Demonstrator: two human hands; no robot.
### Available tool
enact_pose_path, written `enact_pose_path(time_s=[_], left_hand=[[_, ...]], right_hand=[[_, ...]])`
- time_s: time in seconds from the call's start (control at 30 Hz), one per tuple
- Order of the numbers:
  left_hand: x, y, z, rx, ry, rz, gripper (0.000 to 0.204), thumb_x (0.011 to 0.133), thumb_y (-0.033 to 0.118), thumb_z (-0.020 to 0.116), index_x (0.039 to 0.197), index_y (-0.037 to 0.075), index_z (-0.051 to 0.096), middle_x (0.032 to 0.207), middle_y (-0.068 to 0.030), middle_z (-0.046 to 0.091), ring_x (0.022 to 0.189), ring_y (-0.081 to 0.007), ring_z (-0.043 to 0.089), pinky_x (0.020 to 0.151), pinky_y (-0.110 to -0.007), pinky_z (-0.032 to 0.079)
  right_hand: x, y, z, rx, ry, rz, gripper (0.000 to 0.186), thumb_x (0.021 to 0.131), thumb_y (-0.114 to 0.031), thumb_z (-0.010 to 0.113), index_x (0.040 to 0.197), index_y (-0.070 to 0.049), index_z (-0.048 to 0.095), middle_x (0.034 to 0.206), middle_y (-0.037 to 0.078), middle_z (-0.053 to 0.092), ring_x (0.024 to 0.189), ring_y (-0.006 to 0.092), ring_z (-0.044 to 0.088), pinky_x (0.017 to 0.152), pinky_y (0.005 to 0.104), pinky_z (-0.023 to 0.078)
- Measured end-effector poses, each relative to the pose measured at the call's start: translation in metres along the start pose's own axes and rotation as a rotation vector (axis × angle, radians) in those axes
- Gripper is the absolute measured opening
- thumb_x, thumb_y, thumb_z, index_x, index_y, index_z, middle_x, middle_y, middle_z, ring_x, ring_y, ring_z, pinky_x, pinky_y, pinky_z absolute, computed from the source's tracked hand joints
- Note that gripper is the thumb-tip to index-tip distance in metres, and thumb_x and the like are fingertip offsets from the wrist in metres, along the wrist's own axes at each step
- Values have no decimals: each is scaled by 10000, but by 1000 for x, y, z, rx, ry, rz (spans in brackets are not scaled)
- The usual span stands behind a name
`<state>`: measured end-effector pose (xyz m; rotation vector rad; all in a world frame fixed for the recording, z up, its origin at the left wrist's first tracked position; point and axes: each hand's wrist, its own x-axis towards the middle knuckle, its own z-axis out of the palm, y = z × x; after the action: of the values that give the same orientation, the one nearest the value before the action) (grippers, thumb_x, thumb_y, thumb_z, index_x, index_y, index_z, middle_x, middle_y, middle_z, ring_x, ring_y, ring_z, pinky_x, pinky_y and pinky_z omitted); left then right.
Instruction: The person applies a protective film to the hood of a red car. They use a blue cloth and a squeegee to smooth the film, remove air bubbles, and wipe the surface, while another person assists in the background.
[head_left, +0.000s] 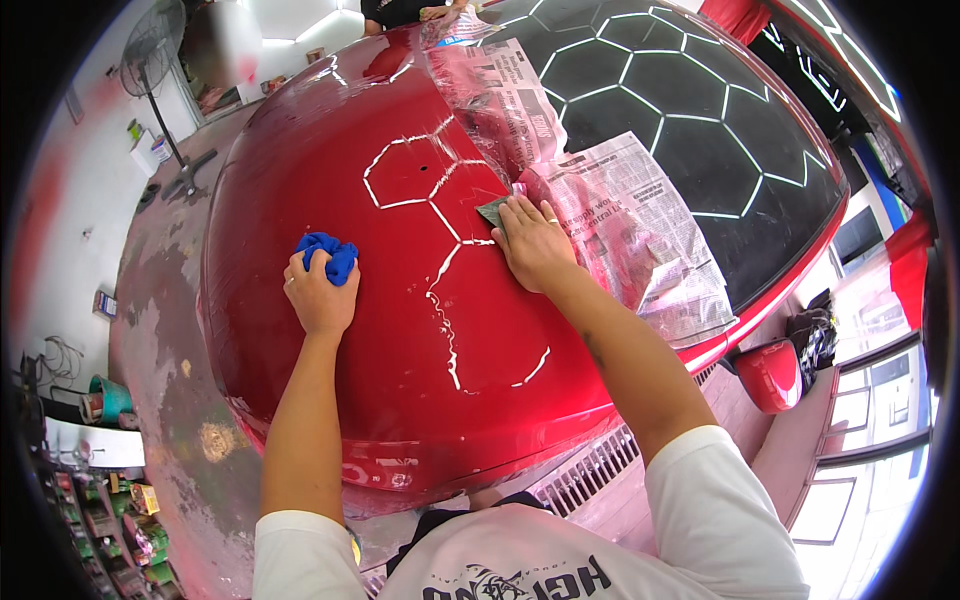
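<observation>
A glossy red car body panel (290, 390) lies below me, reflecting hexagonal lights and bearing a small dark spot. My left hand (318, 298) grips a crumpled blue cloth (330, 250) on the red paint at the panel's left part. My right hand (530, 245) lies with fingers pressed together on a dark green-grey sheet (490, 211), perhaps sandpaper, against the paint beside masking newspaper (655, 240) with pink overspray. The newspaper runs along the boundary between the red paint and a dark glossy panel (760, 230) on the right.
A co-worker (390, 12) stands at the far side. A standing fan (148, 90), a teal bucket (111, 398) and cluttered shelves (110, 540) are at the left. A red part (765, 380) sits low at the right, near a floor grate (585, 470).
</observation>
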<state>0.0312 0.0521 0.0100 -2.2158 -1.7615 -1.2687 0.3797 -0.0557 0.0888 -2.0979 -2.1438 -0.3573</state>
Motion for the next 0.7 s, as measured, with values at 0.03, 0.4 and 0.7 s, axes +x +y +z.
enact_pose_path(time_s=[0.03,0.4,0.7], left_hand=[[2,-1,1,1,2,2,358,890,357,918,1025,125,682,1310,-140,644,1251,-432,632,1042,-592,533],[-3,-15,-5,55,11,-38,359,892,350,915,1033,132,668,1321,-134,633,1269,-437,620,1064,-596,520],[0,-23,-9,13,20,-12,356,886,321,920,1026,122,661,1339,-142,627,1266,-450,609,1056,-602,513]], right_hand=[[4,-1,1,6,-13,12,582,1187,-410,498,1595,6,522,1708,195,532,1626,353,446,1361,564,296],[-93,-2,-30,-37,-103,-104,621,1179,-348,533,1661,35,452,1750,244,459,1667,375,381,1380,568,263],[-49,1,-24,-9,-114,-108,616,1193,-383,493,1657,20,457,1734,214,494,1656,369,402,1380,554,266]])
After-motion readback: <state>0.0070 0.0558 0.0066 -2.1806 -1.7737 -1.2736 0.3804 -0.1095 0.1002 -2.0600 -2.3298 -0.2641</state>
